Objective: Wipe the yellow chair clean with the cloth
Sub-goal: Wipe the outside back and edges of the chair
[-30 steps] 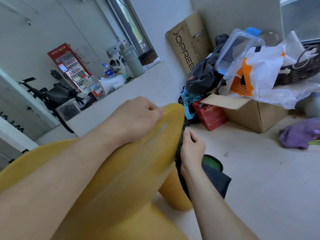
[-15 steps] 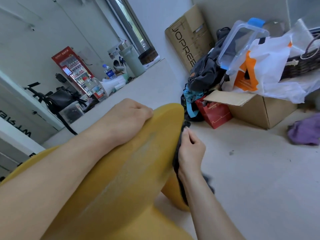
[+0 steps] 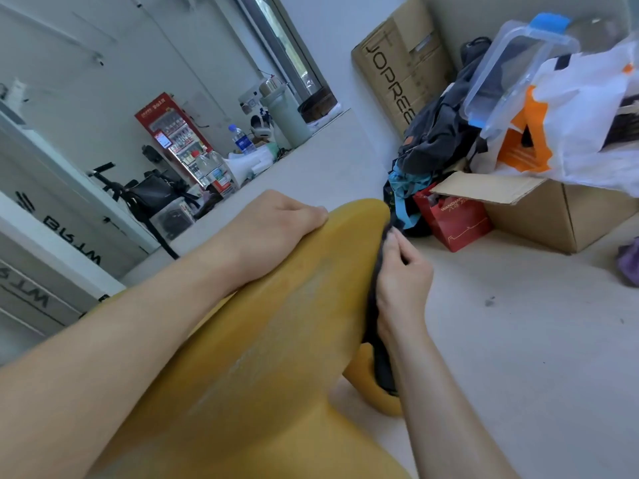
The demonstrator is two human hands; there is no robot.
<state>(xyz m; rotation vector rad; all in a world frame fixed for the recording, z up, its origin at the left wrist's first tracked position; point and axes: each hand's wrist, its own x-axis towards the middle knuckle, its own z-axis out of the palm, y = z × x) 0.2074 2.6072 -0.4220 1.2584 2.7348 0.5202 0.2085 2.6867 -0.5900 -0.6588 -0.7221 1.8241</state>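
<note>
Left hand (image 3: 276, 229) curls its fingers over the far edge of the yellow chair (image 3: 276, 357), which fills the foreground, likely to steady it. The right hand (image 3: 401, 278) pinches the dark cloth (image 3: 382, 364) against the chair's right edge for wiping. Beyond, a red bag (image 3: 453, 219) and a cardboard box (image 3: 553, 209) sit on the floor (image 3: 518, 340).

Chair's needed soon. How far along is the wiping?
Nothing looks finished: the yellow chair shows pale streaks across its face. In hand: the right hand holds the cloth against its side edge; the left hand grips the top. Left: that streaked face.
</note>
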